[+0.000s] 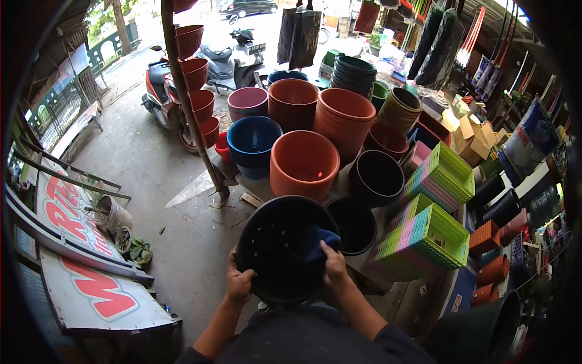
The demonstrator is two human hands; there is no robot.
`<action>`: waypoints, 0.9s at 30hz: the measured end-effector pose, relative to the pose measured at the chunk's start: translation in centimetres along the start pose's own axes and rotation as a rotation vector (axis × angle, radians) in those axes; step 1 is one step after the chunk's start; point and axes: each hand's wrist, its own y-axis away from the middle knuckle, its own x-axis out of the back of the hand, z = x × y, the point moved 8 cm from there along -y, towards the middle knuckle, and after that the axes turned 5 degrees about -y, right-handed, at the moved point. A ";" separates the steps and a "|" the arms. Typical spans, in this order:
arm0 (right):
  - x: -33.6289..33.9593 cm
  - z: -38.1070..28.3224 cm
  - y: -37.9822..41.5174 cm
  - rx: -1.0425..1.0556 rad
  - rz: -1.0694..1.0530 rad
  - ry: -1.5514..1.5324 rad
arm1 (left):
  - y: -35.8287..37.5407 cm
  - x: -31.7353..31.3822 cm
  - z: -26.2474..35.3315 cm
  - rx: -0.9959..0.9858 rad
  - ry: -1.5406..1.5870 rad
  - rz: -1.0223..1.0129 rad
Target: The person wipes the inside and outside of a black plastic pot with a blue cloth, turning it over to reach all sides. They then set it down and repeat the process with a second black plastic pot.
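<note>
A round black pot (273, 255) with small holes in its bottom is held in front of my body, its opening facing me. My left hand (240, 278) grips its rim at the left, fingers closed round the edge. At the right rim is my right hand (333, 264), closed on a dark blue cloth (315, 242) that lies against the inside of the pot. Just beyond the pot stand an orange pot (304, 161) and another black pot (351, 227).
Stacked pots, blue (254, 136) and orange (345, 115), stand ahead. Green and pink baskets (424, 236) are at the right. A wooden post (193, 112) with hanging red pots rises at the left, near parked motorbikes (160, 91). Signboards (109, 291) lie at the lower left.
</note>
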 end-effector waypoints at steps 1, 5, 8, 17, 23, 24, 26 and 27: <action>0.7 0.3 -1.5 0.087 0.062 0.125 | 0.5 -0.8 0.1 -0.003 -0.010 0.005; 1.2 3.0 -6.4 0.362 0.036 0.494 | 2.2 -4.1 0.3 -0.025 -0.018 -0.007; 6.6 10.4 -13.0 0.654 0.123 1.129 | 3.2 -5.2 -0.9 -0.012 -0.025 -0.041; -4.2 12.0 -6.9 0.884 -0.768 1.606 | 1.6 -4.6 -0.6 -0.031 -0.032 -0.031; 1.1 7.0 -8.6 0.318 -0.893 2.189 | 1.3 -3.5 1.5 -0.137 -0.063 0.058; 0.7 5.1 -8.8 0.387 -0.849 2.319 | 1.4 -3.3 1.1 -0.115 -0.029 0.088; 2.4 4.5 -13.7 0.669 -0.879 2.215 | 1.3 -3.4 0.9 -0.101 -0.007 0.081; 1.1 3.3 -13.4 0.937 -0.894 2.083 | 1.3 -3.6 0.8 -0.081 0.010 0.071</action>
